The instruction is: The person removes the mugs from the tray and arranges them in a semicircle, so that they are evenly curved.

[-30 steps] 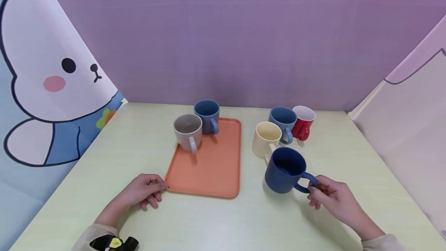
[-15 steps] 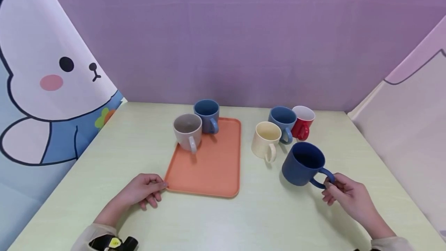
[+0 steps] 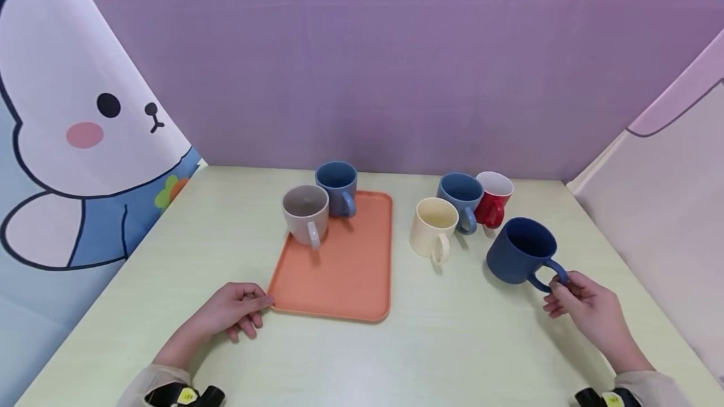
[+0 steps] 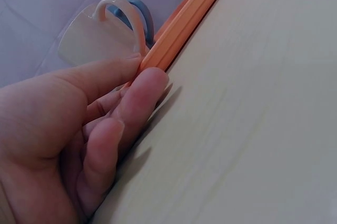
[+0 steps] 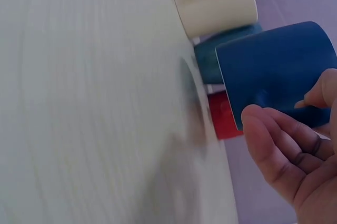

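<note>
My right hand (image 3: 591,309) pinches the handle of a dark blue mug (image 3: 517,255), which hangs upright just above the table at the right, its shadow below it. In the right wrist view the mug (image 5: 276,68) shows its side, with the thumb and fingers at the handle. My left hand (image 3: 234,309) pinches the front left corner of an orange tray (image 3: 351,287) between thumb and fingers; the left wrist view shows the tray's edge (image 4: 181,26) in that grip. On the tray's back left part stand a grey mug (image 3: 300,218) and a blue mug (image 3: 338,196).
Right of the tray stand a cream mug (image 3: 430,231), a lighter blue mug (image 3: 459,196) and a red mug (image 3: 491,205) with a white inside, close together. Behind the pale table (image 3: 435,350) rises a purple backdrop (image 3: 362,61); printed panels flank both sides.
My right hand has carried the dark blue mug to the right and a little back, away from the cream mug. The left hand and the tray stay put.
</note>
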A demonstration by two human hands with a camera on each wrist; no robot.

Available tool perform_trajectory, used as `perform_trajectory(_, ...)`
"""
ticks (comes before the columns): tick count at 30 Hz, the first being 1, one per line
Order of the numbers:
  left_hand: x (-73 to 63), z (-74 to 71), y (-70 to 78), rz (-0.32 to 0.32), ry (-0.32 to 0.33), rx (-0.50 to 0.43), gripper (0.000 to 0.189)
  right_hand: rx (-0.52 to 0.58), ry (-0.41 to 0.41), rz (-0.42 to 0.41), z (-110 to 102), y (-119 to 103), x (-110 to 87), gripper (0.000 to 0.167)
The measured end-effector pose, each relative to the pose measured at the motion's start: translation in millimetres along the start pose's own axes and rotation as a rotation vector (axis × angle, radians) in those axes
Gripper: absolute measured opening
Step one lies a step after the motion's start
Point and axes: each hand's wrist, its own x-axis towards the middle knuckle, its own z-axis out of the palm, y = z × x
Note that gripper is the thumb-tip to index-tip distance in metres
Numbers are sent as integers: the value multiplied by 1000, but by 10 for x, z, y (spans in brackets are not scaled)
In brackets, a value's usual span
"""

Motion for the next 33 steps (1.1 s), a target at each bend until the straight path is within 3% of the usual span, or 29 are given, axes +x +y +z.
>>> perform_trajectory(9,5,-23,-16,-9,-8,-6,30,-31,47,125,-70,78,167,17)
perform_trajectory(17,1,-11,-14,-5,-2,1,29,13,69,229,-70,169,331,24)
perform_trajectory(33,1,-13,4,-10,-5,0,30,69,110,289,-55,345,572,20)
